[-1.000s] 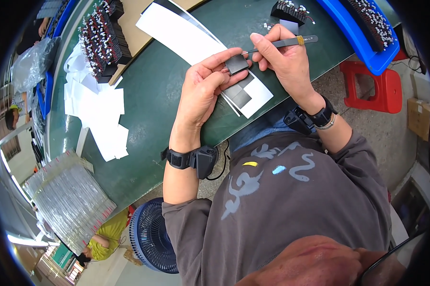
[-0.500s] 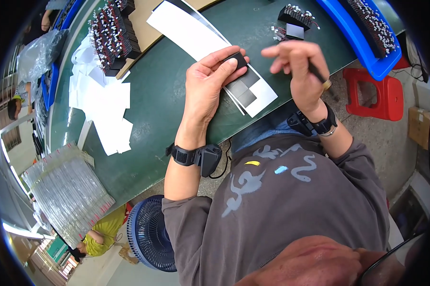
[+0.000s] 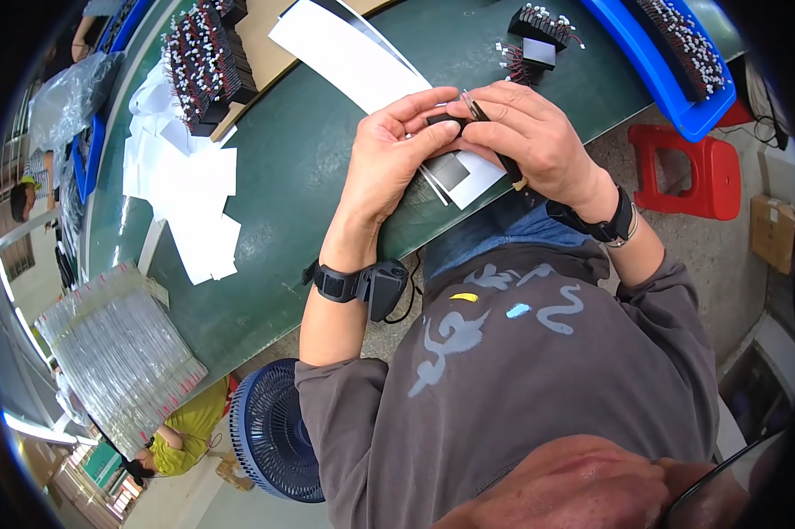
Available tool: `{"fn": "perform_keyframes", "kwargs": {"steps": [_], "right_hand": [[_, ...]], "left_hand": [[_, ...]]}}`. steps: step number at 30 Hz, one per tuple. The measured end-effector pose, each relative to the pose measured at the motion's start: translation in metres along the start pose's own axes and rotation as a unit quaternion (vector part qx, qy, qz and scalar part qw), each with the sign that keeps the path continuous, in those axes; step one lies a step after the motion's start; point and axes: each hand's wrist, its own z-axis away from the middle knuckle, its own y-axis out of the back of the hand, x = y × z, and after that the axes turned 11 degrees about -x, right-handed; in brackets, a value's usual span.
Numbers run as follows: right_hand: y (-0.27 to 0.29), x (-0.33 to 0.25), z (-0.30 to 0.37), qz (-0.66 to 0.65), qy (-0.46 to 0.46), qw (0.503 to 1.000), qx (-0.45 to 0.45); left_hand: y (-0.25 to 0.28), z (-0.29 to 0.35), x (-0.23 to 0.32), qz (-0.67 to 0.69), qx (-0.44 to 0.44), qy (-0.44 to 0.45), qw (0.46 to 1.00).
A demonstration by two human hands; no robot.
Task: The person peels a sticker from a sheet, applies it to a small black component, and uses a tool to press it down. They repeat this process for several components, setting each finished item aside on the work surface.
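Note:
My left hand pinches a small flat black piece between thumb and fingers above the green table. My right hand grips a slim black tool with a tan end, its metal tip up at the left fingertips. Fingers partly hide both the piece and the tip. Beneath the hands, at the table edge, lies a white backing strip with dark grey squares. A longer white strip runs away behind them. Beyond my right hand stand black wired blocks with white connectors, one with a grey top.
A blue tray of wired blocks sits far right, above a red stool. On the left are loose white papers, stacked wired blocks and bundled clear plastic. A fan stands below; people are farther left.
My right hand has come left and inward with the tool, meeting my left hand at the black piece. The left hand stays nearly in place, its fingers slightly shifted.

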Motion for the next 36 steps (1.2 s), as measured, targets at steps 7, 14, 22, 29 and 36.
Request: {"fn": "perform_keyframes", "kwargs": {"steps": [7,14,22,29,36], "right_hand": [[-0.005,0.007,0.008,-0.08,-0.06,0.994,0.042],[-0.009,0.005,0.008,-0.166,-0.114,0.979,0.04],[0.007,0.006,0.016,-0.553,-0.272,0.784,0.072],[0.04,0.008,0.021,-0.518,-0.296,0.794,0.121],[0.043,0.004,0.012,-0.415,-0.268,0.858,0.137]], "left_hand": [[-0.001,-0.002,-0.004,-0.063,-0.012,-0.001,0.998],[-0.009,0.0,-0.006,-0.184,0.028,-0.023,0.982],[-0.007,-0.005,0.0,-0.04,0.01,-0.021,0.999],[-0.003,-0.003,0.003,0.031,0.034,0.002,0.999],[0.005,-0.002,0.001,0.053,0.062,-0.025,0.996]]}}
